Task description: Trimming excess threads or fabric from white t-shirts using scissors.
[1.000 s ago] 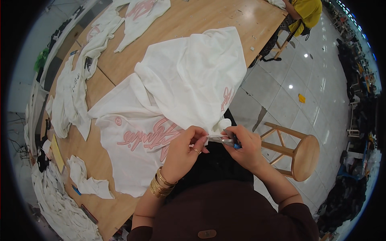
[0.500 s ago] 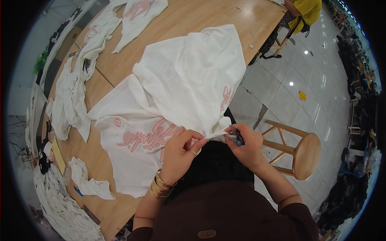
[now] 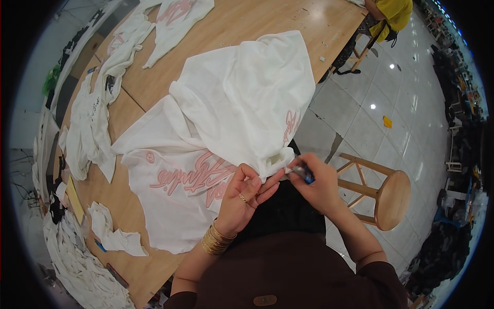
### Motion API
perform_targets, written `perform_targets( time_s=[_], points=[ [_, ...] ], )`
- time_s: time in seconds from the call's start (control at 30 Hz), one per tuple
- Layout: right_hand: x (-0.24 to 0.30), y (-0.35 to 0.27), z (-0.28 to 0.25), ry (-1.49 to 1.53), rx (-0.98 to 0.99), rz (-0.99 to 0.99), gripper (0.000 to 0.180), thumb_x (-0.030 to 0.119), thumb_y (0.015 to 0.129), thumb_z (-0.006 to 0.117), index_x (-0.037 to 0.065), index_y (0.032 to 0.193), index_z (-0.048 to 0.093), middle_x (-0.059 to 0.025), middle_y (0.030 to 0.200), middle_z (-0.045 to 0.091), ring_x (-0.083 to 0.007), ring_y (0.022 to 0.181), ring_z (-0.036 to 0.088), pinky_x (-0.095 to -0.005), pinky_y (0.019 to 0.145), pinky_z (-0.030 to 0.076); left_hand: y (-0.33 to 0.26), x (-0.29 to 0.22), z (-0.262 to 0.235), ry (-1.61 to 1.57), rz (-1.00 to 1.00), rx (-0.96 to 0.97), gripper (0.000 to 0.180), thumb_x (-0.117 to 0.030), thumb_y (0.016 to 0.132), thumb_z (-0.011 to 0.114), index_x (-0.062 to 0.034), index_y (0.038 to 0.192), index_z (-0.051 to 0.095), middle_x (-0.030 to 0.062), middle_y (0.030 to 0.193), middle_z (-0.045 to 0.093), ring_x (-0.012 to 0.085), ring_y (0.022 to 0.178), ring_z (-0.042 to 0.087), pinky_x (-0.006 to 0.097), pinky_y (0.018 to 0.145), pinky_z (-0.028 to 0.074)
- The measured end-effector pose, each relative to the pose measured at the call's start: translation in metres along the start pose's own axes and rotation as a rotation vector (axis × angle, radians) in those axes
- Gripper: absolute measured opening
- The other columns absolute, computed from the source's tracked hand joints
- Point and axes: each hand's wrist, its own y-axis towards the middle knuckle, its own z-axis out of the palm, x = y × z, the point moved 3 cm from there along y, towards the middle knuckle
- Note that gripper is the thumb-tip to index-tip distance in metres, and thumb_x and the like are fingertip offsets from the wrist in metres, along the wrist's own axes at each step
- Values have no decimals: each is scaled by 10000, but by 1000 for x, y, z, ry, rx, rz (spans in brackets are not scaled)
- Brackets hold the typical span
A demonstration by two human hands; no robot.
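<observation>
A white garment with pink script lettering is spread over the table and hangs toward my lap. My left hand, with a ring and gold bangles, pinches the garment's cuff edge between thumb and fingers. The cuff opening gapes just above those fingertips. Close to the right of the cuff, my right hand is closed around a small blue and dark tool. Its working end is blurred and partly hidden, so its exact kind does not show.
More white garments lie along the left of the wooden table, with a heap of white cloth below. A wooden stool stands at the right on the tiled floor. Another person in yellow sits at the far corner.
My left hand has turned palm up, its fingers now stretched beneath the cuff. The right hand has shifted slightly with the tool, and the cuff opening shows wider.
</observation>
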Motion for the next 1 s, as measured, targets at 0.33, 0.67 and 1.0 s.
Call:
perform_targets(
  time_s=[0.33, 0.67, 1.0],
  points=[
    [35, -13, 6, 983, 564, 729, 472, 400, 978, 226, 33, 909, 515, 32, 557, 345, -48, 506, 305, -195, 475, 266, 1, 6, -8, 102, 171, 96, 68, -130, 949, 392, -84, 929, 346, 249, 1239, 442, 334, 1220, 421, 343, 887, 409],
    [36, -18, 16, 1015, 686, 840, 500, 453, 963, 240, 47, 868, 515, 30, 547, 337, -47, 461, 257, -201, 431, 225, 2, 8, -13, 121, 188, 95, 82, -147, 944, 397, -90, 926, 341, 318, 1254, 419, 317, 1168, 470, 302, 615, 453],
    [35, -19, 19, 1094, 667, 893, 508, 460, 958, 242, 42, 844, 508, 38, 511, 338, -35, 382, 237, -184, 357, 194, 3, 9, -15, 161, 197, 57, 92, -154, 941, 402, -99, 928, 330, 321, 1262, 414, 284, 1004, 565, 288, 589, 452]
  ],
)
